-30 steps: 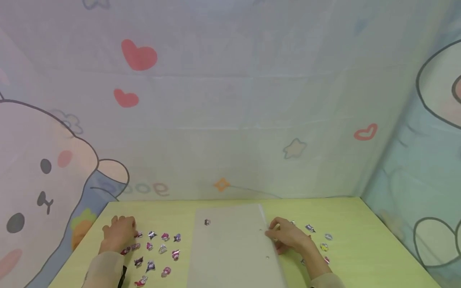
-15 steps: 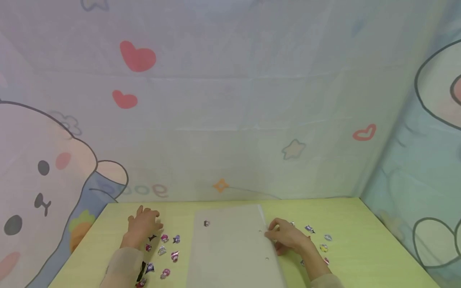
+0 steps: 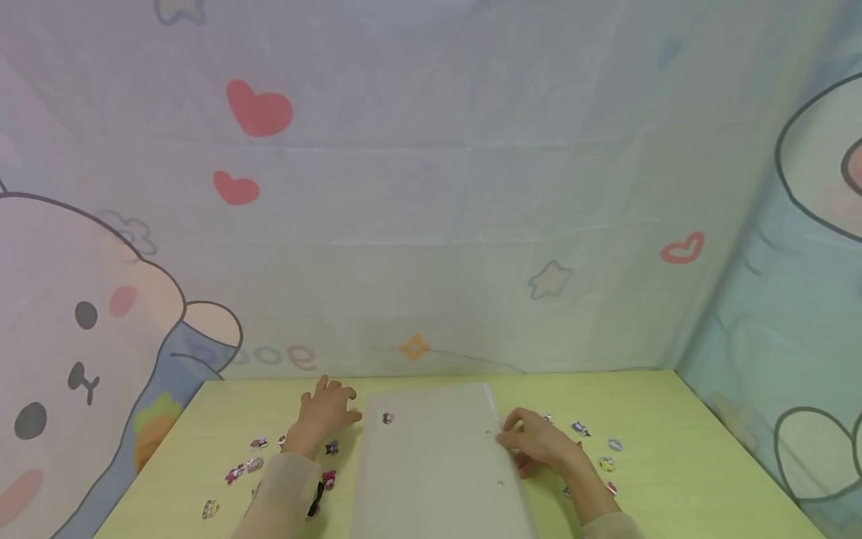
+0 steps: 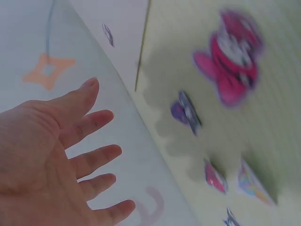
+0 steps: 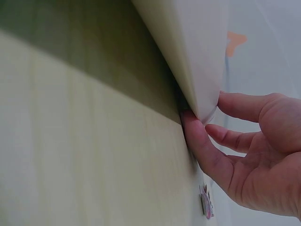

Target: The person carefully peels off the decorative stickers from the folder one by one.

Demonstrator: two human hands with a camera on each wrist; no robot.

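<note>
A white sheet point(image 3: 431, 464) with two small holes along its right side lies in the middle of the table. Near its top left corner sits one small character sticker point(image 3: 387, 418). My right hand point(image 3: 535, 442) pinches the sheet's right edge; in the right wrist view that edge point(image 5: 193, 61) curves up off the table between thumb and finger. Fingers spread and holding nothing, my left hand point(image 3: 325, 413) hovers just left of the sheet. Below it in the left wrist view are a pink sticker point(image 4: 233, 56) and a purple one point(image 4: 186, 113).
Several cut-out stickers lie scattered left of the sheet, among them a yellowish one point(image 3: 210, 509); my left sleeve point(image 3: 283, 490) hides some. More stickers, such as a yellow one point(image 3: 607, 464), lie right of my right hand. A printed cloth point(image 3: 431, 187) hangs behind the table point(image 3: 680, 449).
My left hand has swept right from the table's far left, over the stickers, to beside the sheet's left edge, uncovering stickers at the left. The right hand keeps its place at the sheet.
</note>
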